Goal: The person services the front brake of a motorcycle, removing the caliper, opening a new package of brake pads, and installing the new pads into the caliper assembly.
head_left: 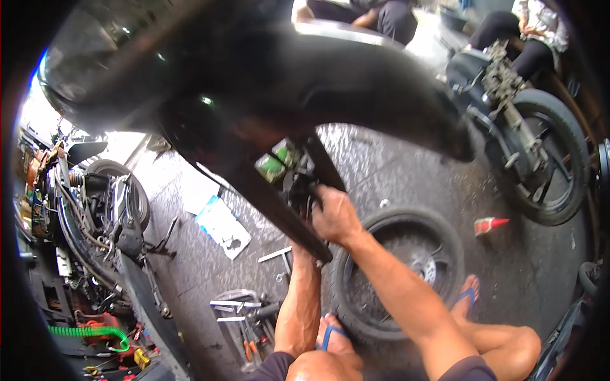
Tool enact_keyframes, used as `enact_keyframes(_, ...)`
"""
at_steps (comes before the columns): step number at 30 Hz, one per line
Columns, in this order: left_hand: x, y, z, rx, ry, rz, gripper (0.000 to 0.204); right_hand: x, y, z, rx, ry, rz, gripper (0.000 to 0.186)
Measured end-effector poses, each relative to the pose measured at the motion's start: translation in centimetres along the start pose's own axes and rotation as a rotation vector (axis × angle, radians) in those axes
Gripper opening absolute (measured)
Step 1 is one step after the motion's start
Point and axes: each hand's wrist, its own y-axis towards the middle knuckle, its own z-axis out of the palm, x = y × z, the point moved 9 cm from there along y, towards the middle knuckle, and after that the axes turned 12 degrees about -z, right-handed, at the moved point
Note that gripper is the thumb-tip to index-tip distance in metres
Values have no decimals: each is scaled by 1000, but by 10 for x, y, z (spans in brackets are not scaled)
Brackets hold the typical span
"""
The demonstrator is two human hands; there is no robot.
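A motorcycle's front end hangs over the middle of the view, with a glossy black front fender [375, 82] and two dark fork legs [270, 209] and no wheel between them. My right hand [337, 216] is closed round a black part that looks like a brake caliper [304, 190], between the fork legs. Behind the nearer leg, my left hand [302, 253] reaches up toward the same part; its fingers are hidden by the leg, so their grip does not show. The removed wheel [397, 273] lies flat on the floor, under my right forearm.
Tools and a metal frame [244, 317] lie by my left foot, near a T-handle wrench [276, 255]. White-and-blue packaging [222, 225] is left of the fork. A red-and-white bottle [490, 225] lies right. Motorcycle parts [95, 216] crowd the left; another wheel [549, 159] stands right. People sit beyond.
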Motion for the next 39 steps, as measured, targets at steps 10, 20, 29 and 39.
enact_keyframes(10,8,-58,-27,-242,-424,-352,25,7,13,5,132,90,17,37)
enact_keyframes(20,31,-236,-108,-388,591,-453,30,-14,-7,-3,239,197,-11,17)
enact_keyframes(29,42,-187,-96,-441,993,-233,24,-8,-1,-5,168,112,-186,18)
enact_keyframes(39,40,-138,-95,-536,923,-148,16,-6,-5,10,250,304,-95,47)
